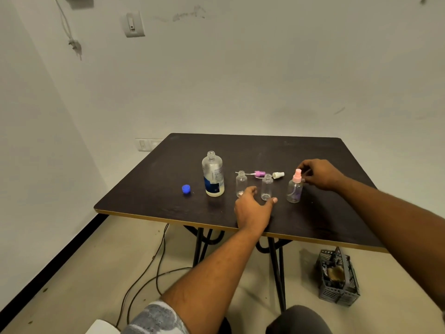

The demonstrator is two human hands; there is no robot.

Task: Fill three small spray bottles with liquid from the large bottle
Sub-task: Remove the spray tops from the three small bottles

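Left hand (252, 208) open, fingers spread, just inside table (265, 150) front edge. Right hand (320, 174) pinches pink-topped spray bottle (295, 189). Large bottle (213, 177) stands well inside edges.

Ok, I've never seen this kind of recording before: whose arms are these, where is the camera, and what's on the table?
There is no machine here. A person works with bare hands, and the single camera sits on their head, looking forward and down.

On the dark wooden table stands a large clear plastic bottle, uncapped, with its blue cap lying beside it. Next to it stand the first small clear bottle and the second small clear bottle, both open. A purple spray top and a white spray top lie behind them. The third small clear bottle wears a pink spray top, which the right hand appears to pinch at its collar. The left hand hovers open by the two open bottles, holding nothing. A grey plastic basket sits on the floor.
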